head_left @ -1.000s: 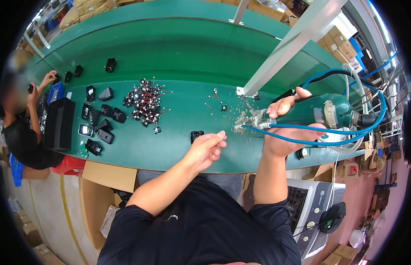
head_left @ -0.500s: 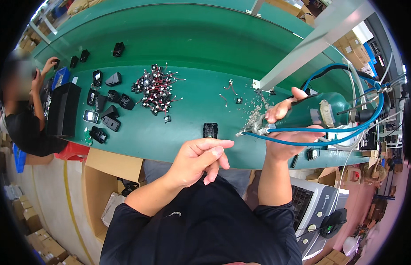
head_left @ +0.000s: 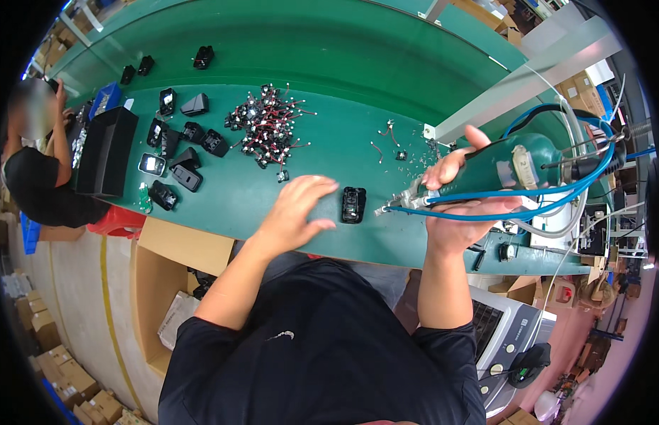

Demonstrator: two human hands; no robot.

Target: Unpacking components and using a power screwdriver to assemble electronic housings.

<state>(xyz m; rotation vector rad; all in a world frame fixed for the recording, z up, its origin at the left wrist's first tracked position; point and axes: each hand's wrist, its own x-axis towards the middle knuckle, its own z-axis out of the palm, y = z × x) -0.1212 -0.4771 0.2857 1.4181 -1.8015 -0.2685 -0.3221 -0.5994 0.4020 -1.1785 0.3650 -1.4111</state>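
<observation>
My left hand (head_left: 292,216) is over the near side of the green bench, fingers and thumb apart, holding nothing. Just right of it a small black plastic housing (head_left: 353,205) lies on the bench, its inside facing up. My right hand (head_left: 460,205) is wrapped round a thick green cylindrical power tool (head_left: 496,168) that has blue hoses (head_left: 478,201) along it. The tool's metal nozzle (head_left: 400,201) points left at the housing, a short gap away. Beyond my left hand is a pile of small black parts with red and black wires (head_left: 267,127).
Several black housings (head_left: 188,159) lie at left, near a black bin (head_left: 106,152). Tiny bits (head_left: 411,166) are scattered behind the nozzle. A metal post (head_left: 513,85) rises at back right. A co-worker (head_left: 42,163) sits far left. An open carton (head_left: 177,283) stands below the bench edge.
My left hand has moved left and away from me, its fingers opening from a loosely curled pose. The whole view has shifted slightly; the right hand still grips the tool.
</observation>
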